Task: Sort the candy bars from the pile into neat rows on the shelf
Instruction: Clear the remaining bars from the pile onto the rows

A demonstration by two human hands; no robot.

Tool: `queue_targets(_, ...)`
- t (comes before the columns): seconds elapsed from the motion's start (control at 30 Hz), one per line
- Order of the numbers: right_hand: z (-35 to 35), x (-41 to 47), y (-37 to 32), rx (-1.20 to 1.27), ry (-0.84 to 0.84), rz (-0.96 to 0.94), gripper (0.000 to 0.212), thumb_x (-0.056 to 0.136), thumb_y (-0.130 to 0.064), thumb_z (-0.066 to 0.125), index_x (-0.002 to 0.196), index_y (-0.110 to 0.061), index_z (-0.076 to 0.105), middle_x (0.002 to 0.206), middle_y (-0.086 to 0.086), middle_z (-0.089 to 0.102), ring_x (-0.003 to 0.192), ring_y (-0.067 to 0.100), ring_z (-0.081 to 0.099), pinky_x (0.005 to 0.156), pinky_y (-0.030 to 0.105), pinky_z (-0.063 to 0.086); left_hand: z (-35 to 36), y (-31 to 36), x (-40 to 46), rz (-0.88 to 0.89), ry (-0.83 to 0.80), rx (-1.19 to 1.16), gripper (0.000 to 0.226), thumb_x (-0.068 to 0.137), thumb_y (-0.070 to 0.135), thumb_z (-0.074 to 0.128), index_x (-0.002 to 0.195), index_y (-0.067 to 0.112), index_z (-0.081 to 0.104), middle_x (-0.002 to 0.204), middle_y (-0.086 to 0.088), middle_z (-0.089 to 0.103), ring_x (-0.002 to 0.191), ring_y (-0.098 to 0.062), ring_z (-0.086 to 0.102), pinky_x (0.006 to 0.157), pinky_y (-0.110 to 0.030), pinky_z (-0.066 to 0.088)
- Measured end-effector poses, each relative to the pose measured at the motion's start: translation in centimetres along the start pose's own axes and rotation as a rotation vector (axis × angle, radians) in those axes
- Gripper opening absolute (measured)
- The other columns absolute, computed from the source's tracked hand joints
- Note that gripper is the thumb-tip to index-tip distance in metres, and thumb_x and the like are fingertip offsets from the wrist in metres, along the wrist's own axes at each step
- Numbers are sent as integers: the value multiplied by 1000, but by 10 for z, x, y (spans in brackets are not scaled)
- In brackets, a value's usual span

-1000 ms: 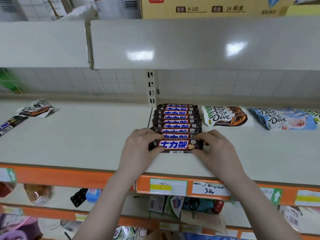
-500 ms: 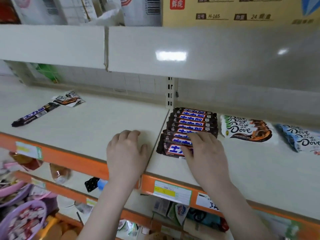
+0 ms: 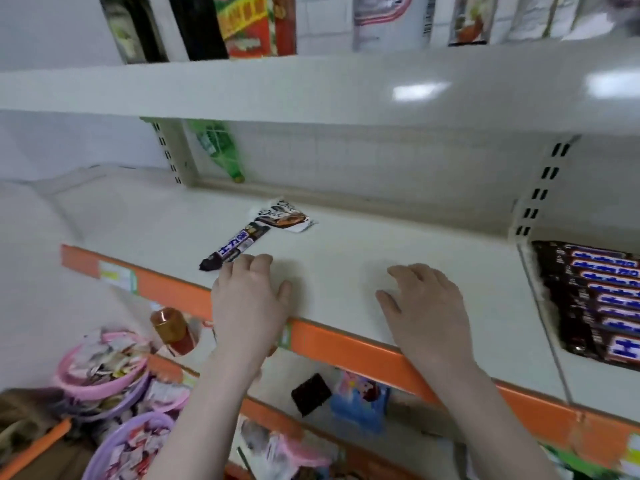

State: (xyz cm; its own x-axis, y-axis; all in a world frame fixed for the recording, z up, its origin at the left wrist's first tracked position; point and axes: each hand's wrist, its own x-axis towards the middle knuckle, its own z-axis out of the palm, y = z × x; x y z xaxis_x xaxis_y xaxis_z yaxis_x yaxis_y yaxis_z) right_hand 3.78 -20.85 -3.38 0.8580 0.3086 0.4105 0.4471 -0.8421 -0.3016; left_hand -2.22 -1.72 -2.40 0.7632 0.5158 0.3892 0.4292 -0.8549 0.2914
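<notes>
Cream shelf [image 3: 346,244], loose Snickers bar [image 3: 233,249], Dove packet [image 3: 284,216], left hand [image 3: 247,299] and right hand [image 3: 420,303] relaxed, empty

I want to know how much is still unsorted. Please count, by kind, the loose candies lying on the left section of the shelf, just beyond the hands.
long dark brown candy bar with blue lettering: 1
white and brown Dove chocolate packets: 2 (they overlap and two logos show, so this count is less sure)
Total: 3
</notes>
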Motion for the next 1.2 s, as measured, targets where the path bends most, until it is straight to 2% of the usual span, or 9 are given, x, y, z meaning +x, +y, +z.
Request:
queue_targets(0.2, 28, 42, -64, -52, -69, 16, 34, 90, -33, 48, 116, -14, 56, 111, 9, 60, 105, 28, 53, 90, 36, 38, 1, -67, 54, -18, -77, 45, 49, 85, 40, 55, 124, 10, 53, 121, -16, 53, 114, -35, 45, 94, -42, 37)
queue_targets(0.5, 78, 136, -107, -23, -233, -2, 37, 91, -36, 47, 116, -10, 54, 115, 15, 56, 109, 33, 51, 91, 38, 39, 37, -89, 114, -32, -195, 28, 51, 88, 48, 47, 118, 6, 50, 119, -15, 53, 112, -34, 47, 90, -41, 39)
queue_targets(0.63, 101, 177, -122, 45, -320, 33, 35, 89, -35, 47, 109, -8, 55, 114, 18, 57, 107, 34, 52, 84, 36, 41, 42, -94, 129, -31, -217, 52, 50, 87, 47, 48, 118, 7, 51, 118, -13, 54, 111, -33, 48, 88, -39, 39)
queue_targets(0.73, 115, 200, -128, 89, -414, 58, 36, 86, -41, 51, 105, -10, 54, 114, 15, 60, 106, 33, 53, 83, 36, 42, 41, -95, 140, -70, -279, -19, 46, 84, 40, 54, 117, 8, 50, 116, -13, 53, 110, -33, 47, 88, -39, 40)
queue_targets(0.8, 123, 210, -129, 136, -447, 64, 34, 81, -51, 55, 91, -18, 52, 106, 11, 63, 101, 31, 56, 80, 35, 43, 40, -97, 147, -91, -321, -56, 47, 81, 40, 57, 115, 8, 51, 115, -13, 54, 110, -33, 48, 88, -38, 41)
queue_targets(0.87, 129, 216, -130, 118, -450, 82, 41, 75, -58, 59, 88, -20, 50, 102, 8, 63, 99, 29, 57, 81, 34, 45, 41, -100, 152, -106, -366, -90, 47, 79, 40, 60, 112, 8, 51, 113, -13, 55, 108, -33, 51, 85, -36, 42)
queue_targets(0.93, 132, 221, -130, 87, -426, 126, 46, 71, -55, 66, 92, -16, 51, 97, 7, 60, 98, 28, 58, 76, 30, 45, 41, -103, 156, -131, -410, -136, 45, 76, 41, 63, 105, 9, 51, 108, -11, 58, 101, -30, 55, 76, -32, 42)
queue_targets(1.07, 127, 226, -129, 97, -502, 133, 41, 65, -40, 75, 73, -10, 47, 74, 5, 52, 75, 25, 52, 47, 23, 31, 40, -104, 159, -145, -441, -145, 44, 73, 47, 63, 94, 12, 47, 94, -5, 57, 89, -26, 58, 68, -28, 40)
queue_targets(1.2, 118, 221, -131, 119, -540, 145, 41, 61, -31, 77, 87, -2, 63, 79, 12, 61, 73, 25, 54, 50, 25, 35, 39, -105, 154, -143, -370, -196, 34, 75, 39, 62, 88, 14, 42, 75, 3, 47, 80, -26, 51, 66, -28, 35)
